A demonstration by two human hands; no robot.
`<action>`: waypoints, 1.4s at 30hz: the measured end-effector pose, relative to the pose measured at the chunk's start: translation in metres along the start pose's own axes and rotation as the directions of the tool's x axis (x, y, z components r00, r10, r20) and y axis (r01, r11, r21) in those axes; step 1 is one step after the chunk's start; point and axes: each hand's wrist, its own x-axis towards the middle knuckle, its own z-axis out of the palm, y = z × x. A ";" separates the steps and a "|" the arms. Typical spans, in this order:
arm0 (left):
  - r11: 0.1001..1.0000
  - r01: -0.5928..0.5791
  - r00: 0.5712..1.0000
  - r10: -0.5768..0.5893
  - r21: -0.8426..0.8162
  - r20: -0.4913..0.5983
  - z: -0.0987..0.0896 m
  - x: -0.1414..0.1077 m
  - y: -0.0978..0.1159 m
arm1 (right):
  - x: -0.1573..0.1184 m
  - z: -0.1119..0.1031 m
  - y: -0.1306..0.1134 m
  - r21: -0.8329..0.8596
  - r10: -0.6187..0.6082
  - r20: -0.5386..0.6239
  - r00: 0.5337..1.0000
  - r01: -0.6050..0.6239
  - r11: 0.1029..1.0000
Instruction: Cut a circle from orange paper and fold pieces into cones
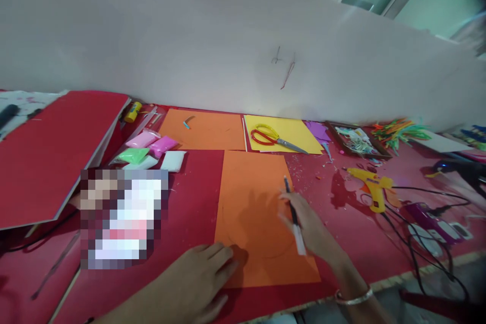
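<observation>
An orange sheet of paper (258, 212) lies before me, with a faint curved line drawn on it. My right hand (306, 217) is over the sheet's right side, its fingers closed around a pen (292, 210) with a dark barrel and a white end. The pen points up and away, its white end toward me. My left hand (207, 276) rests by the sheet's lower left corner, fingers spread and slightly bent, with nothing in it.
Red-handled scissors (279, 140) lie on yellow paper (304, 131) at the back. A yellow glue gun (374, 187), cables and a purple power strip (436, 223) are right. Clay packets (144, 147) and a large red board (56, 152) sit left, near a pixelated patch.
</observation>
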 end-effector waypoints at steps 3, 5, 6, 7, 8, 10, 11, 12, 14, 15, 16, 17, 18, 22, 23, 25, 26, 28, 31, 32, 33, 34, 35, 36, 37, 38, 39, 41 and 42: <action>1.000 -0.021 1.000 0.022 -0.021 0.016 0.000 0.002 0.009 | -0.004 0.002 -0.003 -0.055 -0.069 0.157 0.985 0.079 0.995; 0.996 -0.076 0.997 0.076 -0.050 0.006 -0.005 0.004 0.007 | -0.002 0.001 -0.004 -0.075 -0.065 0.175 0.982 0.079 0.994; 0.995 -0.091 0.996 0.090 -0.051 -0.019 -0.008 0.005 0.001 | 0.000 0.000 -0.003 -0.062 -0.060 0.174 0.983 0.072 0.995; 0.995 -0.087 0.995 0.085 -0.043 -0.052 -0.012 0.007 -0.006 | 0.001 -0.001 -0.002 -0.031 -0.057 0.167 0.984 0.063 0.998; 0.998 -0.056 0.994 0.053 -0.022 -0.099 -0.015 0.008 -0.016 | 0.003 -0.001 -0.001 0.020 -0.050 0.145 0.988 0.048 0.999; 0.997 0.071 0.980 -0.066 0.024 -0.188 -0.022 0.012 -0.041 | 0.010 -0.002 0.001 0.170 -0.005 0.098 0.995 -0.011 0.985; 0.989 0.145 0.964 -0.132 0.038 -0.232 -0.025 0.014 -0.054 | 0.015 -0.002 0.002 0.265 0.030 0.077 0.997 -0.049 0.963; 0.979 0.201 0.951 -0.186 0.040 -0.248 -0.026 0.016 -0.066 | 0.021 -0.001 0.001 0.363 0.071 0.055 0.996 -0.086 0.928; 0.964 0.261 0.941 -0.241 0.057 -0.238 -0.025 0.019 -0.083 | 0.036 0.000 -0.001 0.531 0.148 0.017 0.989 -0.135 0.836; 0.960 0.269 0.946 -0.249 0.075 -0.207 -0.023 0.020 -0.087 | 0.045 0.002 -0.004 0.590 0.180 -0.014 0.983 -0.137 0.795; 0.957 0.273 0.952 -0.255 0.095 -0.171 -0.020 0.020 -0.088 | 0.054 0.004 -0.006 0.633 0.201 -0.049 0.978 -0.125 0.764; 0.955 0.273 0.957 -0.258 0.114 -0.134 -0.017 0.020 -0.086 | 0.063 0.007 -0.009 0.659 0.210 -0.069 0.975 -0.113 0.744; 0.953 0.274 0.960 -0.262 0.130 -0.100 -0.014 0.019 -0.082 | 0.072 0.010 -0.012 0.669 0.206 -0.081 0.975 -0.100 0.737; 0.947 0.280 0.960 -0.273 0.155 -0.064 -0.004 0.012 -0.060 | 0.098 0.030 -0.022 0.652 0.181 0.006 0.984 -0.141 0.745; 0.948 0.276 0.961 -0.267 0.157 -0.076 -0.003 0.010 -0.056 | 0.101 0.036 -0.024 0.662 0.188 0.032 0.982 -0.162 0.732; 0.951 0.264 0.963 -0.249 0.160 -0.106 0.000 0.007 -0.051 | 0.106 0.046 -0.027 0.698 0.207 0.065 0.976 -0.193 0.690; 0.952 0.259 0.963 -0.242 0.161 -0.116 0.001 0.006 -0.050 | 0.107 0.049 -0.027 0.715 0.217 0.072 0.973 -0.202 0.669; 0.953 0.257 0.963 -0.240 0.160 -0.118 0.002 0.006 -0.048 | 0.107 0.054 -0.027 0.735 0.228 0.069 0.971 -0.204 0.647; 0.952 0.273 0.962 -0.265 0.142 -0.072 0.003 0.008 -0.046 | 0.105 0.055 -0.026 0.707 0.225 0.071 0.972 -0.208 0.676; 0.950 0.282 0.959 -0.277 0.134 -0.054 0.002 0.009 -0.045 | 0.104 0.054 -0.025 0.693 0.223 0.073 0.972 -0.210 0.690; 0.948 0.291 0.957 -0.288 0.126 -0.038 0.002 0.009 -0.044 | 0.103 0.054 -0.025 0.679 0.221 0.076 0.972 -0.212 0.703; 0.947 0.299 0.954 -0.298 0.119 -0.025 0.002 0.010 -0.043 | 0.103 0.054 -0.025 0.669 0.220 0.077 0.973 -0.214 0.712; 0.946 0.304 0.952 -0.304 0.112 -0.017 0.002 0.010 -0.043 | 0.103 0.055 -0.025 0.663 0.220 0.075 0.973 -0.213 0.718; 0.945 0.307 0.951 -0.308 0.108 -0.011 0.001 0.010 -0.043 | 0.102 0.056 -0.024 0.660 0.220 0.070 0.973 -0.211 0.721; 0.944 0.312 0.950 -0.313 0.105 -0.006 0.001 0.009 -0.042 | 0.103 0.057 -0.024 0.657 0.219 0.063 0.974 -0.206 0.725; 0.943 0.318 0.948 -0.319 0.104 -0.001 0.001 0.009 -0.042 | 0.103 0.058 -0.024 0.653 0.220 0.053 0.974 -0.201 0.730; 0.941 0.323 0.946 -0.325 0.103 0.003 0.000 0.009 -0.042 | 0.103 0.060 -0.023 0.650 0.223 0.041 0.974 -0.195 0.734; 0.938 0.330 0.943 -0.333 0.103 0.013 -0.001 0.008 -0.041 | 0.103 0.062 -0.021 0.644 0.228 0.022 0.973 -0.188 0.742; 0.938 0.331 0.942 -0.334 0.102 0.017 -0.001 0.008 -0.041 | 0.103 0.063 -0.020 0.638 0.229 0.013 0.973 -0.184 0.748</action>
